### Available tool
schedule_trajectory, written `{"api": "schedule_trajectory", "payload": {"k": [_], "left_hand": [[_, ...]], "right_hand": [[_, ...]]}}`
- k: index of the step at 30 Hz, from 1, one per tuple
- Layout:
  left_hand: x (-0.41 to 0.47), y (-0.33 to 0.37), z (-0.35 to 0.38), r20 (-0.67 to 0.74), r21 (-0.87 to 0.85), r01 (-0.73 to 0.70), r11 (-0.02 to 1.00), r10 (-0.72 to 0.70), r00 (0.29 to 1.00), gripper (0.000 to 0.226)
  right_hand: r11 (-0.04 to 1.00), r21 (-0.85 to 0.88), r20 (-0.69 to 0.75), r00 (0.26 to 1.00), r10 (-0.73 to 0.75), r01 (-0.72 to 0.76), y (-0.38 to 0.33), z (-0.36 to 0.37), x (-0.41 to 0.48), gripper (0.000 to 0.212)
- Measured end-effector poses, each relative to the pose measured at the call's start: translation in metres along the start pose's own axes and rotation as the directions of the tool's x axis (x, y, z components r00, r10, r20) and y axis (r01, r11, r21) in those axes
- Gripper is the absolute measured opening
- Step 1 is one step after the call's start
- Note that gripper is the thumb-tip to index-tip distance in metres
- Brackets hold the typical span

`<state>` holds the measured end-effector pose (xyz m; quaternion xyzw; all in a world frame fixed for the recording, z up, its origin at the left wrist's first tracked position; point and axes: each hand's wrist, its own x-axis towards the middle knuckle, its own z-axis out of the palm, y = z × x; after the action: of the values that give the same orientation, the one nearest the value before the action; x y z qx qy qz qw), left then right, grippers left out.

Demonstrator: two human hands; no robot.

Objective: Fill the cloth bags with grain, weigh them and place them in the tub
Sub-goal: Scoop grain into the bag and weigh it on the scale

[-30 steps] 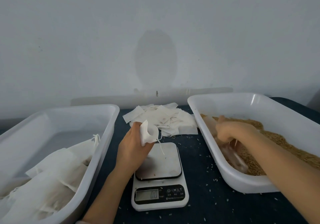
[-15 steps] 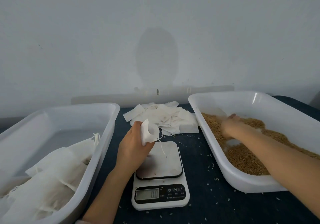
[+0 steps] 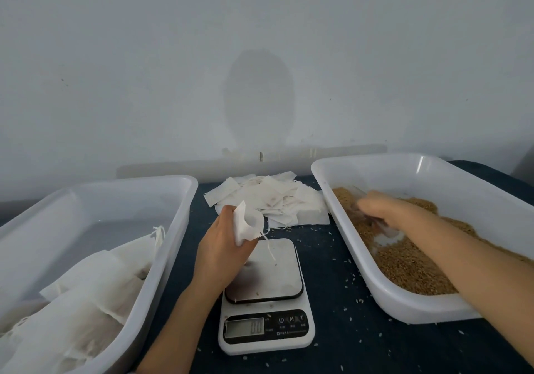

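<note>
The left hand point(image 3: 222, 246) still pinches the small white cloth bag point(image 3: 247, 225) open above the white digital scale point(image 3: 264, 295). The right hand point(image 3: 381, 209) has moved back into the brown grain point(image 3: 410, 269), seemingly clenched on a blurred clear plastic scoop point(image 3: 387, 230). Filling looks imminent.

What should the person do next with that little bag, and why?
Probably lift the clear scoop from the grain and tip it into the cloth bag: the left hand holds the bag's mouth open above the scale, and the right hand grips the scoop in the grain.
</note>
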<state>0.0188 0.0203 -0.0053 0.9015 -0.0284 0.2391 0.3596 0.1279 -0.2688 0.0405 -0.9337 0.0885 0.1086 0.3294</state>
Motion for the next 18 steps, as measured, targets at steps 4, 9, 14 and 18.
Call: {"api": "schedule_trajectory", "payload": {"k": [4,9,14,18], "left_hand": [[0.000,0.001,-0.002,0.009,-0.007,0.014,1.000,-0.014,1.000,0.034],[0.001,0.003,-0.002,0.001,-0.130,0.043,0.991,-0.043,0.999,0.032],[0.000,0.008,-0.005,0.033,-0.355,0.089,0.931,-0.083,0.996,0.027],[-0.001,0.009,-0.005,0.067,-0.363,0.085,0.928,-0.066,0.996,0.023]], "right_hand": [[0.998,0.047,0.012,0.999,0.051,-0.051,0.005,-0.009,0.002,0.023],[0.972,0.231,-0.008,0.999,0.047,-0.044,0.010,-0.020,0.006,0.024],[0.983,0.173,-0.079,0.995,-0.053,0.067,0.015,-0.035,0.012,0.039],[0.980,-0.078,-0.189,0.962,-0.197,0.185,0.008,-0.050,0.004,0.054]]}}
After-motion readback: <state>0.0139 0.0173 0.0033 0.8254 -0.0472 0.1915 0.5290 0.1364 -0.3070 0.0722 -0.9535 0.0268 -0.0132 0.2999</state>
